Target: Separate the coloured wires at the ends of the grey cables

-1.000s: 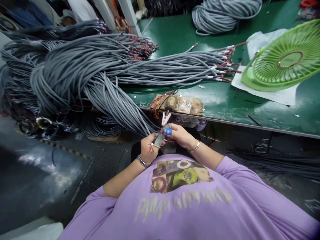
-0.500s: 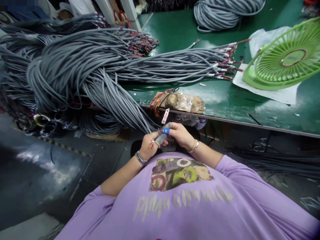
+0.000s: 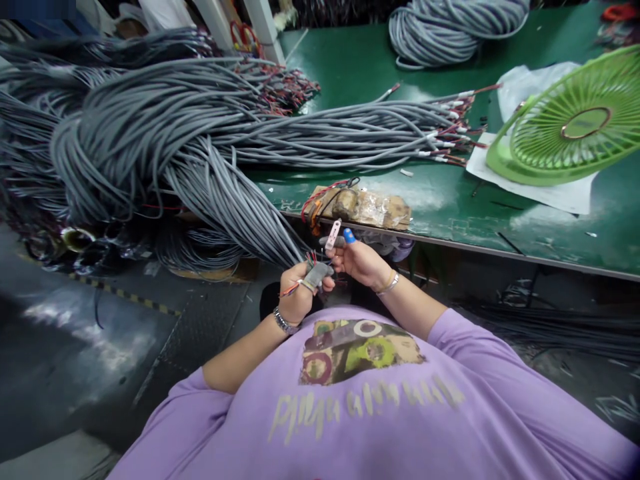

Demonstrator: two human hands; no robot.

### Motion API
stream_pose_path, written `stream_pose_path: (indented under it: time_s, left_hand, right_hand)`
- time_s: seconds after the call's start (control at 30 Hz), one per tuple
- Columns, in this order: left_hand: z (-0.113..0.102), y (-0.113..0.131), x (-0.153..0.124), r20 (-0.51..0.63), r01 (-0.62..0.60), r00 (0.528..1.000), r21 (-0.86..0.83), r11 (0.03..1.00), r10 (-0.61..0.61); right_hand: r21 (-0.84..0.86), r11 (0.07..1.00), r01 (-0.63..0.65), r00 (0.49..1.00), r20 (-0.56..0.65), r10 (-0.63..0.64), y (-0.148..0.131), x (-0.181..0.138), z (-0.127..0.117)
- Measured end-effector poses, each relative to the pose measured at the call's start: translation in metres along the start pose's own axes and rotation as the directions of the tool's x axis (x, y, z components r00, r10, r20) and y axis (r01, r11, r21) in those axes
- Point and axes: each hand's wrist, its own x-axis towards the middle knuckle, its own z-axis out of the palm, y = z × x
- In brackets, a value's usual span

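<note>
My left hand (image 3: pixel 295 297) is closed on the end of a grey cable, below the bench edge. Thin coloured wires (image 3: pixel 291 289) stick out on its left side, and short red ones rise above the fingers. A grey covering (image 3: pixel 316 275) shows at the grip; whether it is finger wrap or cable sheath I cannot tell. Right beside it, my right hand (image 3: pixel 367 267) has its thumb, in a blue cover (image 3: pixel 349 235), raised apart from the fingers. Its forefinger looks grey-wrapped and lies behind a pink tag (image 3: pixel 333 235) at the bench edge. No cable shows clearly in it.
A large bundle of grey cables (image 3: pixel 150 120) drapes over the green bench (image 3: pixel 440 207), one branch running down to my left hand. Cardboard with clear tape (image 3: pixel 377 208) lies at the front edge. A green fan (image 3: pixel 585 123) stands right; a cable coil (image 3: pixel 450 33) lies behind.
My right hand has come away from the left, moving up toward the bench edge, with its thumb lifted off the cable. The left hand keeps its grip, and more coloured wires show.
</note>
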Motion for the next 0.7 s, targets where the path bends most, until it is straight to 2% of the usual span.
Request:
stream_pose_path:
  time_s: [0.07, 0.17, 0.23, 0.4, 0.5, 0.7]
  left_hand:
    - [0.004, 0.004, 0.002, 0.000, 0.009, 1.000, -0.033, 0.999, -0.009]
    - [0.008, 0.008, 0.007, -0.013, 0.030, 0.999, -0.088, 0.996, -0.031]
    - [0.009, 0.010, 0.009, -0.019, 0.037, 0.999, -0.108, 0.993, -0.039]
    - [0.010, 0.008, 0.012, 0.009, 0.034, 0.999, -0.074, 0.997, -0.033]
    - [0.009, 0.004, 0.012, 0.018, 0.054, 0.998, -0.030, 0.998, -0.053]
    - [0.008, 0.000, 0.012, 0.016, 0.084, 0.996, 0.022, 0.996, -0.084]
  right_hand:
    - [-0.106, 0.985, 0.136, 0.990, -0.015, -0.138, -0.001, 0.004, 0.003]
    - [-0.265, 0.903, 0.338, 0.916, -0.129, -0.380, 0.002, 0.008, 0.007]
    - [-0.280, 0.882, 0.378, 0.885, -0.169, -0.433, 0.004, 0.011, 0.007]
    - [-0.043, 0.974, 0.222, 0.972, -0.076, -0.224, 0.004, 0.020, 0.011]
    - [0.078, 0.973, 0.218, 0.972, -0.103, -0.210, 0.002, 0.023, 0.014]
    - [0.143, 0.969, 0.200, 0.977, -0.111, -0.185, 0.004, 0.021, 0.015]
